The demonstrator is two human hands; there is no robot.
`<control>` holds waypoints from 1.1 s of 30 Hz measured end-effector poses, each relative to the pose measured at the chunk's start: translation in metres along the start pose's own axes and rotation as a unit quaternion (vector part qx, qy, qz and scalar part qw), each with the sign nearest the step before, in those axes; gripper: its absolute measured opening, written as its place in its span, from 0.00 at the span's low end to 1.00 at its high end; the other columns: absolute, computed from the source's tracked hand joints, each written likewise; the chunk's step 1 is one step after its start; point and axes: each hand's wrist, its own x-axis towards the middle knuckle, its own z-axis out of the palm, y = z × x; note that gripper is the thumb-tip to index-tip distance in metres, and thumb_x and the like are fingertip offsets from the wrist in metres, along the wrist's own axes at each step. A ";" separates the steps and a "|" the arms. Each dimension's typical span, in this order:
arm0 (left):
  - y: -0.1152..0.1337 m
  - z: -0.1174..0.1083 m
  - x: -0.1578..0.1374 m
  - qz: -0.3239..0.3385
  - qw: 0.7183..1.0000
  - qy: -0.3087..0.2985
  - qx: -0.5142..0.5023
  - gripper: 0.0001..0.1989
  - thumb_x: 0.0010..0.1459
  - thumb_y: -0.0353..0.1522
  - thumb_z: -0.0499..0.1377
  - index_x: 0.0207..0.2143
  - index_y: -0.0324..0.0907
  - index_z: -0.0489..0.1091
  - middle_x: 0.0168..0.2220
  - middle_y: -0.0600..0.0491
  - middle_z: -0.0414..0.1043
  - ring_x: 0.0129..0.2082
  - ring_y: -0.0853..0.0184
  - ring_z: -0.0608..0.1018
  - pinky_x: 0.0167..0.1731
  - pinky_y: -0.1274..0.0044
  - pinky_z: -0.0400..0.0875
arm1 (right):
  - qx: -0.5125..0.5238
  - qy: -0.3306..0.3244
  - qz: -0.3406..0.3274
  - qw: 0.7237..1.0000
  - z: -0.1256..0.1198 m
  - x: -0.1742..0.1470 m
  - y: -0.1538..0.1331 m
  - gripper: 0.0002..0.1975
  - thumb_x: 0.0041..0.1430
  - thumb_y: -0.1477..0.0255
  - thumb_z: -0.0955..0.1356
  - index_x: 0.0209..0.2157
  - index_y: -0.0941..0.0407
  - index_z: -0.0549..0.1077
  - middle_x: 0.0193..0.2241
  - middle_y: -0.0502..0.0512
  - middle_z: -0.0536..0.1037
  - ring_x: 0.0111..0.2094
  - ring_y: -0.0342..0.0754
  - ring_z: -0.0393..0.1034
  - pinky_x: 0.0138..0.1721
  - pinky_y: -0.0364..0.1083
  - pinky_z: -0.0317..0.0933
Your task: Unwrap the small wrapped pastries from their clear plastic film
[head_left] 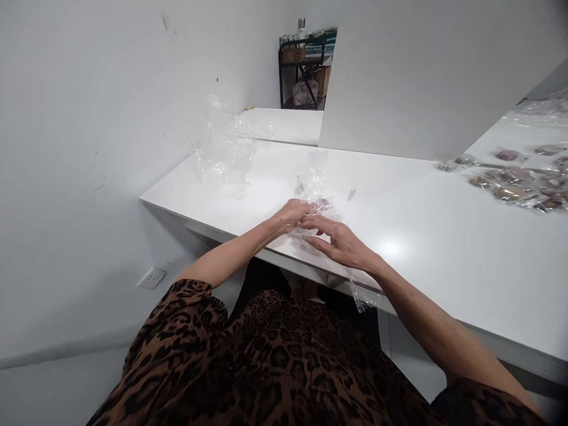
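Observation:
Clear crinkled plastic wrap [339, 216] lies under and around both hands near the table's front edge, with a small pinkish-purple item [323, 204] in it. My left hand [293, 214] is closed on the wrap, its fingertips partly hidden behind the right one. Over the wrap, my right hand [341, 241] reaches in from the right, touching it near the left fingers. Its thumb stands apart from its fingers, leaving a gap. A loose end of the plastic [366, 296] hangs over the front edge.
On the white table [426, 207], a heap of clear plastic [226, 148] lies at the back left. Small whitish pieces [352, 194] rest beyond my hands. Several wrapped items [515, 183] are piled at the right. Behind stand a grey-white panel [399, 77] and a black rack [280, 77].

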 end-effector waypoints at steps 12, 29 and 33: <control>0.122 0.057 0.012 0.093 0.995 0.007 0.046 0.13 0.75 0.37 0.51 0.51 0.39 0.71 0.26 0.57 0.68 0.13 0.83 0.60 0.17 0.88 0.50 | 0.065 0.396 0.247 0.882 -0.021 -0.117 0.043 0.18 0.61 0.54 0.74 0.46 0.51 0.79 0.40 0.54 0.81 0.37 0.48 0.75 0.40 0.49 0.69; 0.206 0.077 -0.032 0.326 0.939 -0.012 -0.107 0.18 0.73 0.22 0.47 0.37 0.29 0.77 0.39 0.56 0.78 0.32 0.77 0.82 0.32 0.84 0.76 | -0.048 0.258 0.249 0.932 -0.039 -0.106 0.040 0.19 0.66 0.55 0.67 0.48 0.55 0.76 0.45 0.61 0.81 0.40 0.54 0.76 0.40 0.54 0.72; 0.194 0.046 -0.024 0.335 0.932 0.054 -0.123 0.12 0.73 0.24 0.52 0.40 0.35 0.76 0.42 0.54 0.79 0.36 0.77 0.81 0.26 0.87 0.72 | -0.240 0.103 0.243 0.934 -0.050 -0.055 0.049 0.27 0.68 0.56 0.65 0.60 0.58 0.71 0.57 0.70 0.75 0.56 0.67 0.70 0.52 0.63 0.69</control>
